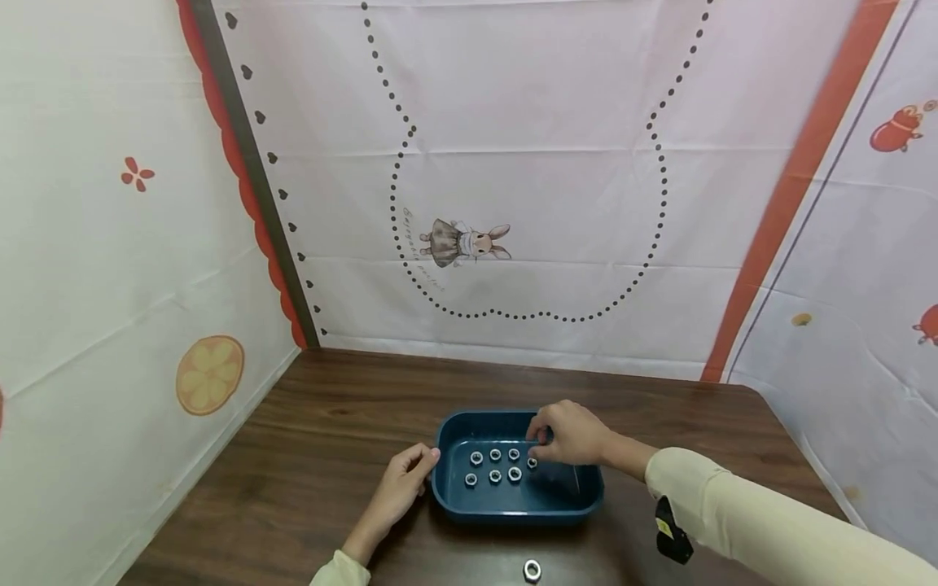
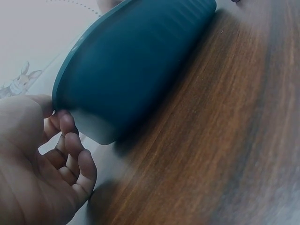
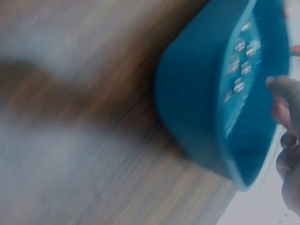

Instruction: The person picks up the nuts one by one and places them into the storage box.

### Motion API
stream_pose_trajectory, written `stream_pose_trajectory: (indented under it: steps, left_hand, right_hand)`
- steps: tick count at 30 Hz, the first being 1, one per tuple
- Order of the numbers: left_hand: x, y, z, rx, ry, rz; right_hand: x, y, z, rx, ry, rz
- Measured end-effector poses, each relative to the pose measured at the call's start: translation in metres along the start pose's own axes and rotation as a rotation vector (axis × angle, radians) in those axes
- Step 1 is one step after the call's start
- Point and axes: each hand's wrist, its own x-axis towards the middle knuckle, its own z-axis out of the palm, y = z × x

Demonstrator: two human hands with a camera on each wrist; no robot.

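Observation:
A dark blue plastic tray (image 1: 523, 514) sits on the table with several silver hex nuts (image 1: 495, 477) lying in loose rows on its floor. My left hand (image 1: 401, 482) pinches the tray's left rim between thumb and fingers; the left wrist view shows this hand (image 2: 51, 154) against the tray's outer wall (image 2: 126, 65). Over the tray's right half hovers my right hand (image 1: 573, 434), fingers bent and thumb tip just above the end nut (image 1: 532, 463). In the blurred right wrist view, nothing shows between the fingers of that hand (image 3: 288, 122).
One more hex nut (image 1: 532, 570) lies on the brown wood-grain table (image 1: 330, 456), in front of the tray. Printed white cloth (image 1: 542, 203) hangs behind the table and along both sides. A black strap device (image 1: 672, 531) is on the right sleeve.

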Motion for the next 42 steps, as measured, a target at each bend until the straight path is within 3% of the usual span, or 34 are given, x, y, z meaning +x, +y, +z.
stream_pose_trajectory:
  steps: [8, 15, 18, 21, 25, 28, 34, 42]
  left_hand:
    - [0.004, 0.005, -0.005, 0.013, 0.011, 0.031]
    - [0.005, 0.008, -0.005, 0.01, 0.01, 0.033]
    - [0.003, 0.008, -0.005, 0.009, 0.009, 0.033]
    - [0.0, 0.008, -0.005, 0.007, 0.011, 0.035]
    - [0.0, 0.006, -0.005, 0.004, 0.006, 0.037]
    - [0.0, 0.005, -0.006, 0.002, 0.004, 0.023]
    - [-0.002, 0.004, -0.007, 0.003, 0.015, 0.012]
    - [-0.004, 0.004, -0.001, 0.008, -0.005, 0.008]
  right_hand:
    - [-0.042, -0.04, -0.009, 0.117, 0.281, 0.049]
    - [-0.088, -0.064, 0.007, 0.275, 0.362, 0.086]
    - [-0.107, -0.071, 0.017, 0.352, 0.334, 0.119]
    - [-0.121, -0.076, 0.027, 0.435, 0.254, 0.191]
    - [-0.132, -0.079, 0.04, 0.515, 0.171, 0.299]
    - [-0.137, -0.079, 0.05, 0.546, 0.151, 0.321]
    - [-0.134, -0.076, 0.065, 0.598, 0.084, 0.312]
    - [-0.123, -0.075, 0.078, 0.554, 0.034, 0.374]
